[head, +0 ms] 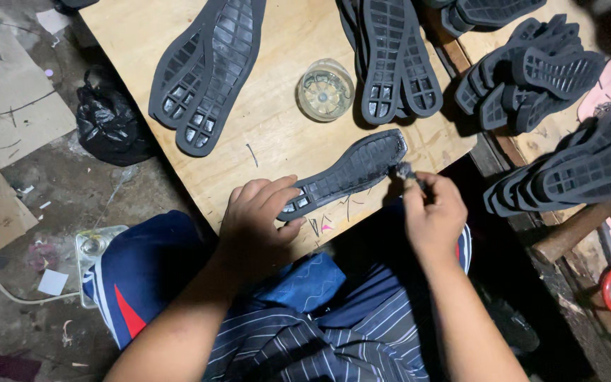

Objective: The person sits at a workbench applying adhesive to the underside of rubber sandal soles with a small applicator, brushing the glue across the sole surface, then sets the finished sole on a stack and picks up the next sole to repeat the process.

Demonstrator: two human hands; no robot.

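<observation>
A dark grey shoe sole (351, 172) is seen lying on the near edge of a plywood board (277, 134), its ribbed inner side up and its long axis running from lower left to upper right. Its nearer, left end is pinned under the left hand (259, 212), whose fingers are curled together over it and whose thumb is pressed along the sole's near edge. The far, right end is met by the right hand (431, 212), which is closed on a small brush (406, 173); the dark brush head is held at that tip, touching it or just short of it, which cannot be told for certain. The sole thus lies between the two hands, with the left one resting on it and the right one just beside its far end. A folded blue cloth (304, 281) is seen on the lap below. Farther off on the board, a round clear container (325, 90) stands just beyond the sole, apart from it, with a pair of soles (206, 71) to its left and overlapping soles (394, 60) to its right. More stacked soles (532, 71) are piled to the right.
</observation>
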